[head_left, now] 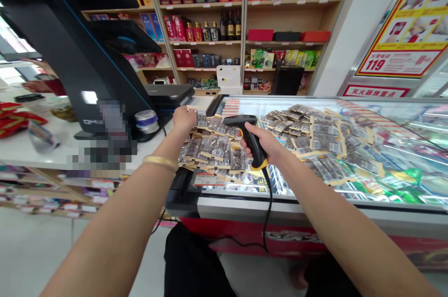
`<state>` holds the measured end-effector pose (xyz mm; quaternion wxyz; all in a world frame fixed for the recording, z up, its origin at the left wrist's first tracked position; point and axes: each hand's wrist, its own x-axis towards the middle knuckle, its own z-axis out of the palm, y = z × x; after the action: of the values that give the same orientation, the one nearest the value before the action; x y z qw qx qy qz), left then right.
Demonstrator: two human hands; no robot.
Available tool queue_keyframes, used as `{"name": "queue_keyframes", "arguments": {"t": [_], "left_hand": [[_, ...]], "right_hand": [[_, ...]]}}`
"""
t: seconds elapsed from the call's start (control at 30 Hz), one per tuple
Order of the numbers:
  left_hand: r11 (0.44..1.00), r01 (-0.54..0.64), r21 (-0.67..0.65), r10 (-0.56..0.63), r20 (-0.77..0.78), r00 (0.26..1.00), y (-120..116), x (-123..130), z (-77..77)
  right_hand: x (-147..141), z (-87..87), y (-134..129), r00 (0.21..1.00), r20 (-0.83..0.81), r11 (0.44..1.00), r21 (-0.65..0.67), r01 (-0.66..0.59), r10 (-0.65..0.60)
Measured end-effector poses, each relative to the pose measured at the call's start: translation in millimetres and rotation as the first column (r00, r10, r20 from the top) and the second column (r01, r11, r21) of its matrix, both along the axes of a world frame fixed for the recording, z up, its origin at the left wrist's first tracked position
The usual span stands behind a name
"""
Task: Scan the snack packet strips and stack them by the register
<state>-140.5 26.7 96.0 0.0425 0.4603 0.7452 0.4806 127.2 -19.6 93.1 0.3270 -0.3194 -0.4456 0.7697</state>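
My right hand (pixel 261 140) is wrapped round the grip of a black and yellow barcode scanner (pixel 254 140), with its head pointing left over the packets. A black cable hangs from the scanner's base. My left hand (pixel 185 118), a gold-coloured bangle on its wrist, is closed at the back left of the pile, its fingertips mostly hidden. A small clear snack packet (pixel 201 119) shows at its fingers. Below both hands, several dark-filled snack packets (pixel 213 147) with tan edges lie heaped on the glass top of a freezer.
A second heap of packets (pixel 325 136) lies to the right on the freezer (pixel 413 157). A till screen stand (pixel 101 63) rises from the white counter (pixel 63 154) at left. Boxed bottles fill the shelves (pixel 206 5) behind. The scanner cable (pixel 268 213) droops at the freezer's front.
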Motion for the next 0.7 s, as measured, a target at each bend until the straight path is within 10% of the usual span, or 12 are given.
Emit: {"name": "queue_keyframes", "arguments": {"t": [0.23, 0.43, 0.7], "left_hand": [[0.966, -0.147, -0.21, 0.118, -0.148, 0.982, 2, 8, 2.6], [0.995, -0.097, -0.019, 0.094, -0.125, 0.988, -14, 19, 15.0], [0.916, 0.349, 0.197, -0.328, -0.133, 0.935, -41, 146, 16.7]], "right_hand": [[-27, 1.0, 9, 0.999, 0.041, 0.999, -0.041, -0.019, 0.021], [-11, 3.5, 2, 1.0, -0.006, 0.999, -0.04, 0.004, -0.004], [95, -4.5, -27, 0.97, -0.113, 0.975, 0.026, 0.219, -0.215]]}}
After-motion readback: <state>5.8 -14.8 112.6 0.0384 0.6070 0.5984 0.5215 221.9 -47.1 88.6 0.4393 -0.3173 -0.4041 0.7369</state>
